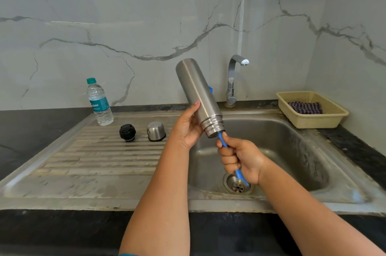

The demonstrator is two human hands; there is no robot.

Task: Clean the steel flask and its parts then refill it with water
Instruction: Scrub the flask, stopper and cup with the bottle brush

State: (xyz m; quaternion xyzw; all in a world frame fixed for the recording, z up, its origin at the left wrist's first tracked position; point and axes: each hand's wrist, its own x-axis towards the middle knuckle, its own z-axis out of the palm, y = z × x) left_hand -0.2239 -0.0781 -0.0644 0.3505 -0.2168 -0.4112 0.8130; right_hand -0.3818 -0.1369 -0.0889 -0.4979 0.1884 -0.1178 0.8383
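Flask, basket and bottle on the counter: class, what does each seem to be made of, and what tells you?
Flask: brushed steel, by its grey sheen and fine grain. Basket: probably moulded plastic, cream and matt, with a perforated lattice. Bottle: clear thin plastic, see-through with ribbed walls, a printed label and a green cap.

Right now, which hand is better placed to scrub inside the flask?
The right hand: it already grips the blue brush handle entering the steel flask mouth. The left hand holds the flask tilted over the sink.
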